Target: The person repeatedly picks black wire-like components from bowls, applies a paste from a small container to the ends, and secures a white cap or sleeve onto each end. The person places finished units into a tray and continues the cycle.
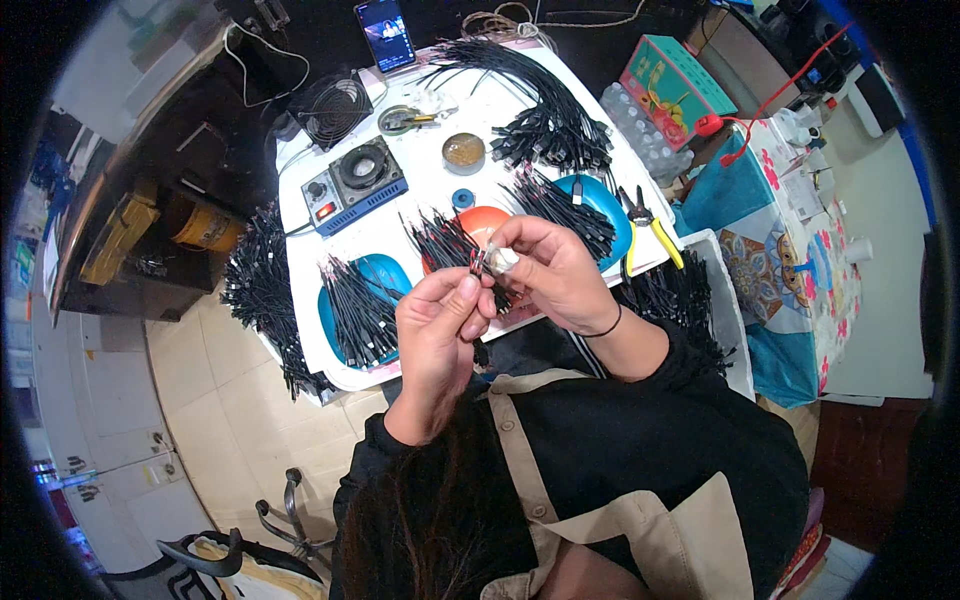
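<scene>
My left hand (442,315) is closed, pinching thin black cable ends with red wire (477,266) between thumb and fingers. My right hand (562,272) meets it from the right, closed on a small crumpled white wad (503,260) that looks like tissue or cloth and touches or nearly touches the wire ends. Behind the hands, an orange tray (486,222) carries a bundle of black cables (440,240). Blue trays with more cables flank it: the left tray (382,268) and the right tray (618,218). Most of the held cable is hidden by my fingers.
The white table (440,190) bears a blue-grey heater unit (355,183), a black fan (335,108), a round tin (463,153), a blue cap (463,198) and a lit phone (385,35). Yellow-handled pliers (655,235) lie at right. Large cable piles (560,120) surround them.
</scene>
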Motion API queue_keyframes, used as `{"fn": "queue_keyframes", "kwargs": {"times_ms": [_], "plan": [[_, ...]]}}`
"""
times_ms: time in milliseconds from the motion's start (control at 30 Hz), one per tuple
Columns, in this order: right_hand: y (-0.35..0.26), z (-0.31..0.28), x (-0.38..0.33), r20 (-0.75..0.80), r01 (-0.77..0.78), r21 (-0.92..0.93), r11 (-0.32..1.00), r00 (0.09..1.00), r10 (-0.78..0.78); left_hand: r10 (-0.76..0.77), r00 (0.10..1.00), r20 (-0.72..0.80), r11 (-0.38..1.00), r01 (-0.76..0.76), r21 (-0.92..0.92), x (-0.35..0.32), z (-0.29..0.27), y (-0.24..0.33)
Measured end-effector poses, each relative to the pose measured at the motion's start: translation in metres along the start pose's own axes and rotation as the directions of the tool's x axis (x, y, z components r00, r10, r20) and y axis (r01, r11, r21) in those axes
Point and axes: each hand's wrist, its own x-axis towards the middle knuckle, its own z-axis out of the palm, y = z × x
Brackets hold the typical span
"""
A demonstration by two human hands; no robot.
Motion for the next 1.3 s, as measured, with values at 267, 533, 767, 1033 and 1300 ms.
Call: {"fn": "queue_keyframes", "kwargs": {"times_ms": [267, 533, 767, 1033, 1300], "plan": [[0.006, -0.012, 0.002, 0.031, -0.059, 0.248, 0.967, 0.998, 0.053, -0.021, 1.0, 0.003, 1.0, 0.021, 0.017, 0.007, 0.002, -0.007], [-0.002, -0.014, -0.006, 0.085, -0.122, -0.018, 0.992, 0.989, 0.123, -0.135, 0.989, 0.057, 0.988, 0.13, 0.089, 0.003, -0.002, -0.004], [0.001, -0.038, 0.0, 0.221, -0.388, 0.16, 0.908, 0.91, 0.35, -0.058, 0.996, 0.062, 0.839, 0.014, 0.544, -0.004, -0.002, -0.001], [-0.05, -0.169, 0.143, -0.348, -0.426, -0.858, -0.289, 0.893, -0.285, 0.048, 0.999, -0.011, 0.943, -0.042, 0.33, 0.006, -0.009, -0.006], [-0.08, -0.163, 0.143, -0.197, -0.191, -0.98, 0.049, 0.947, -0.255, 0.082, 0.993, -0.081, 0.958, -0.056, 0.282, 0.007, -0.01, 0.002]]}}
